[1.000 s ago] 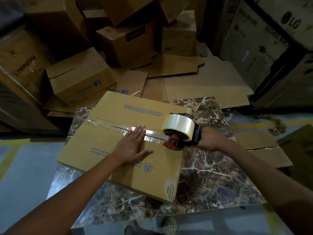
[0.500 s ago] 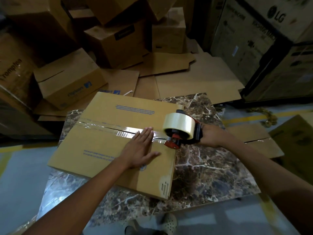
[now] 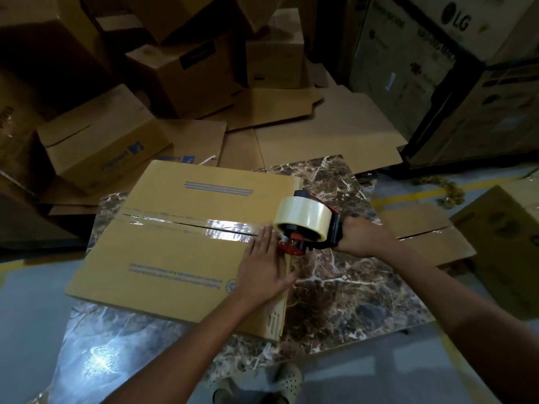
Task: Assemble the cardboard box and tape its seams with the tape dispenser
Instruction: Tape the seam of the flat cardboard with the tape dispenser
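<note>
Box [image 3: 175,258] lies on the marble worktop [image 3: 350,287], top flaps folded shut, so whatever it may hold is hidden. Its long axis runs left to right across the view, the left end angled a little away from the person, and its near left corner reaches the worktop's left edge. The seam between the two flaps follows that long axis. A strip of clear tape [image 3: 204,227] lies shiny along the seam, from the left end to the right end. Blue print on the near flap reads upside down from here; the far flap bears blue lines.

The left hand [image 3: 262,266] lies flat on the near flap at the box's right end, fingers straight and together, fingertips at the seam, thumb spread over the right edge. Just beside those fingertips sits the red nose of the dispenser [image 3: 294,247], at the seam's right end. Its roll [image 3: 303,214] faces up and its handle points right, off the box and over bare marble. The right hand [image 3: 358,237] grips that handle with curled fingers.

Behind the worktop, closed cartons [image 3: 102,141] are heaped on the floor, their contents unseen, with flattened cardboard sheets [image 3: 329,129] beside them. A large carton marked LG [image 3: 455,18] stands at the far right. A pale shoe [image 3: 287,377] shows below the worktop's near edge.
</note>
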### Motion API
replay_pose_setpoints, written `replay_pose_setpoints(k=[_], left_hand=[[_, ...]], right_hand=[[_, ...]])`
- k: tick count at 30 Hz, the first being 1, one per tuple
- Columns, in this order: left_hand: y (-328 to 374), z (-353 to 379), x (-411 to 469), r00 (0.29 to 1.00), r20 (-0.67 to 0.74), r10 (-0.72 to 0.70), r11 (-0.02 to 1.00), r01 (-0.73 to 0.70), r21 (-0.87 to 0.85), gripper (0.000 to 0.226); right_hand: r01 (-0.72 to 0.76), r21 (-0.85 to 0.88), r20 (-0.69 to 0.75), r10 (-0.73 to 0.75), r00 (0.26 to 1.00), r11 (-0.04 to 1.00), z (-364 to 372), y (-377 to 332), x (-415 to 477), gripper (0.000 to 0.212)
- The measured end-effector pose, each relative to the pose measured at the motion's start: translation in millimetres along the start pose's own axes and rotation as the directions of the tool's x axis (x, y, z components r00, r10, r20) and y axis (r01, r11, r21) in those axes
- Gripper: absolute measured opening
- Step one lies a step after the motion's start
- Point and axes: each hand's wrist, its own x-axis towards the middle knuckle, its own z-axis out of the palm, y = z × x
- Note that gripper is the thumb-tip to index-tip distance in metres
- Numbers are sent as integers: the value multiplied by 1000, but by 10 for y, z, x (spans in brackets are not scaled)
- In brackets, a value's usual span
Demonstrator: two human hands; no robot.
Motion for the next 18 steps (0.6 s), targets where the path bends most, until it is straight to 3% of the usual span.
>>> replay_pose_setpoints(k=[4, 7, 10, 18], left_hand=[[29, 1, -9, 1000, 1, 31, 999, -31, 9, 87], [38, 17, -11, 997, 26, 68, 998, -69, 15, 79], [37, 28, -5, 997, 42, 70, 997, -71, 25, 77], [34, 62, 1, 998, 28, 62, 998, -63, 24, 77]], right_hand=[[-7, -98, -3, 6, 1000, 995, 10, 140, -87, 25], [-25, -75, -12, 25, 1000, 997, 64, 285, -156, 33], [-40, -73, -65, 36, 997, 996, 111, 341, -161, 35], [-54, -219, -18, 52, 998, 974, 58, 242, -224, 28]])
